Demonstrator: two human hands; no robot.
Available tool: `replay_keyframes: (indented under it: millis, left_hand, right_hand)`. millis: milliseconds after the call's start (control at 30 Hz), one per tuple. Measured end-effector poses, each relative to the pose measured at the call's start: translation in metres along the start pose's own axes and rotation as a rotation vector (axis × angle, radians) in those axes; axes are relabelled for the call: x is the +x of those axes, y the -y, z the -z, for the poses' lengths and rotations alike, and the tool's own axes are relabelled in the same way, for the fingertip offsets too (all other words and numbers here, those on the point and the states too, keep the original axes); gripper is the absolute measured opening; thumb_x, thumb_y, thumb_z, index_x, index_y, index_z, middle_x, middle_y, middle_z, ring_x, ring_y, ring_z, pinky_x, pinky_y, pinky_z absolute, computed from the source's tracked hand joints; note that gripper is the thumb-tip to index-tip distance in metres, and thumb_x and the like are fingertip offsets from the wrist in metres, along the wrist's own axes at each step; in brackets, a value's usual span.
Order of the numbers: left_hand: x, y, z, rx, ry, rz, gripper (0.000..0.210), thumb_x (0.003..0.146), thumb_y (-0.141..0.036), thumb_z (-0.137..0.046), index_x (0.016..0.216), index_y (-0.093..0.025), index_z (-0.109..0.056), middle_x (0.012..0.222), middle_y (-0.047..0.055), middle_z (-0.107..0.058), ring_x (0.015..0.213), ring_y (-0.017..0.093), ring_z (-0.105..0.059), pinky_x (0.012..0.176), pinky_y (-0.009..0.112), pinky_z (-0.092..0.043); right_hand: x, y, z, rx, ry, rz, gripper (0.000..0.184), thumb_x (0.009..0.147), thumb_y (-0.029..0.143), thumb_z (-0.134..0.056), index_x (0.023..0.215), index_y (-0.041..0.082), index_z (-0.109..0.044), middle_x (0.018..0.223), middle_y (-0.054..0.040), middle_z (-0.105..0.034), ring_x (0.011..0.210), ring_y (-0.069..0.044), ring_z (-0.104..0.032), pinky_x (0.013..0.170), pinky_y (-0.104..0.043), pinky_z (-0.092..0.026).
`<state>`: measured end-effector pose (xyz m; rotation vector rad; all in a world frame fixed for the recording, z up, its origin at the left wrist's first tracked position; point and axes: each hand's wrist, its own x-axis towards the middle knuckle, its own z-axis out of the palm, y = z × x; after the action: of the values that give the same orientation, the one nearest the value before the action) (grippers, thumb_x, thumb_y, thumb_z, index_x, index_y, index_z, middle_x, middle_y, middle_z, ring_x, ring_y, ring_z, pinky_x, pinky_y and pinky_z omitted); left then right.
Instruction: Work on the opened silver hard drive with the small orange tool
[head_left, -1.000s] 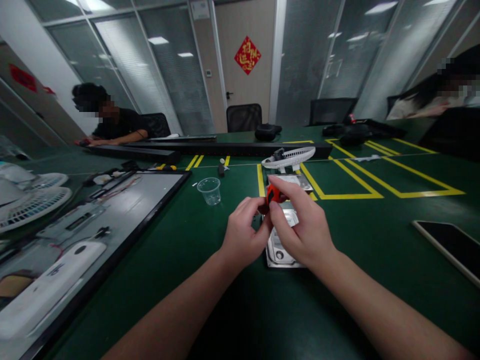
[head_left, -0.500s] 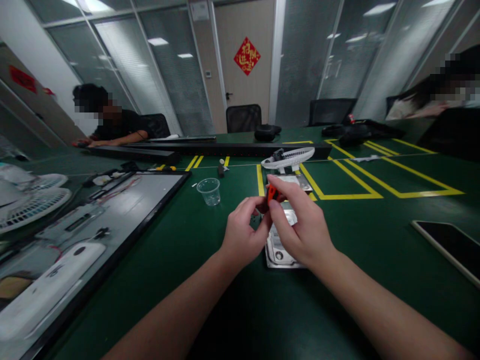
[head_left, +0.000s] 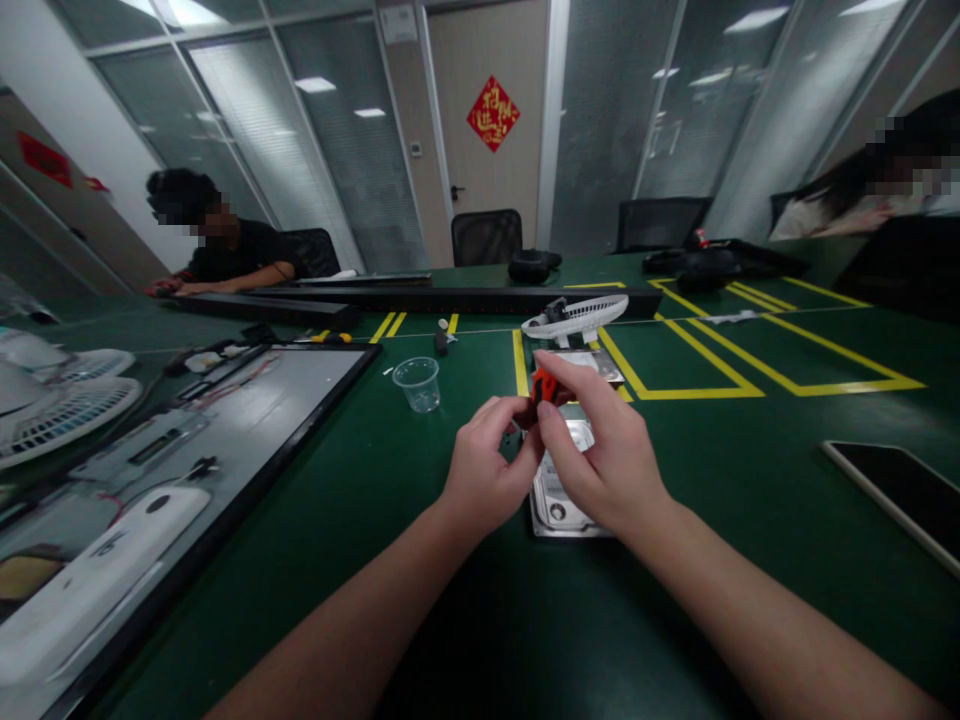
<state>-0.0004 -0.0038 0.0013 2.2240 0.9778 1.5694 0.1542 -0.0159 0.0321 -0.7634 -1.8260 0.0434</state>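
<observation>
My right hand (head_left: 604, 450) is closed on an orange-and-black screwdriver (head_left: 544, 388), of which only part of the handle shows; the shaft is hidden by my fingers. My left hand (head_left: 489, 458) pinches at the tool's lower end, its fingertips touching those of the right. Below both hands a silver hard drive (head_left: 559, 515) lies on the green table (head_left: 465, 620), partly covered by my right hand. Just beyond, a second silver drive (head_left: 611, 365) lies flat behind my fingers. To the left of my hands stands a clear plastic cup (head_left: 418, 384).
A white fan grille (head_left: 577, 316) lies past the drives. On the left is a large panel (head_left: 300, 400) with a white casing (head_left: 105, 560) on it. A phone (head_left: 900, 490) rests at the right. Two people (head_left: 232, 245) sit across the table.
The orange handle has turned slightly between my fingers, showing more of its black part. Both hands stay in nearly the same place above the drive.
</observation>
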Motion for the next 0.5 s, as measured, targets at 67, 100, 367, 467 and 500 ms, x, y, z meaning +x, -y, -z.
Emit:
replay_keyframes:
  millis: [67, 100, 367, 467, 500]
  left_hand:
    - [0.0000, -0.0003, 0.0002, 0.004, -0.007, 0.002, 0.013, 0.094, -0.017, -0.064, 0.107, -0.019, -0.064, 0.093, 0.003, -0.068, 0.084, 0.017, -0.063, 0.075, 0.030, -0.049]
    - [0.0000, -0.0004, 0.0003, 0.004, -0.016, 0.006, 0.016, 0.092, -0.017, -0.067, 0.107, -0.019, -0.064, 0.094, 0.003, -0.069, 0.084, 0.017, -0.063, 0.076, 0.030, -0.049]
    - [0.0006, 0.0006, -0.0007, 0.000, -0.039, 0.027, 0.011, 0.092, -0.017, -0.068, 0.102, -0.019, -0.065, 0.092, 0.002, -0.069, 0.084, 0.017, -0.063, 0.077, 0.030, -0.050]
    - [0.0002, 0.0012, -0.0006, 0.002, -0.037, 0.021, 0.009, 0.093, -0.018, -0.067, 0.102, -0.020, -0.065, 0.092, 0.002, -0.069, 0.084, 0.017, -0.062, 0.077, 0.031, -0.050]
    - [0.0001, 0.0011, -0.0004, 0.003, -0.036, 0.019, 0.009, 0.094, -0.018, -0.067, 0.102, -0.020, -0.065, 0.092, 0.002, -0.069, 0.084, 0.017, -0.062, 0.077, 0.031, -0.050]
  right_hand:
    - [-0.0004, -0.0003, 0.0000, 0.002, 0.002, 0.009, 0.048, 0.099, 0.014, -0.055, 0.147, 0.021, -0.052, 0.127, -0.0095, -0.068, 0.112, -0.023, -0.066, 0.101, -0.040, -0.056]
    - [-0.0004, -0.0006, 0.0001, 0.000, 0.002, 0.009, 0.048, 0.099, 0.013, -0.055, 0.147, 0.021, -0.052, 0.127, -0.0093, -0.068, 0.112, -0.022, -0.066, 0.101, -0.040, -0.056]
    - [-0.0008, -0.0024, 0.0002, -0.013, -0.006, 0.004, 0.049, 0.099, 0.015, -0.057, 0.147, 0.022, -0.053, 0.120, -0.0091, -0.067, 0.108, -0.023, -0.065, 0.097, -0.040, -0.056]
    - [-0.0011, -0.0017, 0.0006, -0.016, -0.011, 0.008, 0.048, 0.099, 0.015, -0.057, 0.146, 0.021, -0.053, 0.119, -0.0092, -0.066, 0.107, -0.022, -0.065, 0.096, -0.040, -0.056]
    - [-0.0012, -0.0013, 0.0006, -0.017, -0.012, 0.009, 0.048, 0.099, 0.015, -0.057, 0.146, 0.022, -0.053, 0.118, -0.0092, -0.066, 0.107, -0.022, -0.065, 0.096, -0.040, -0.056]
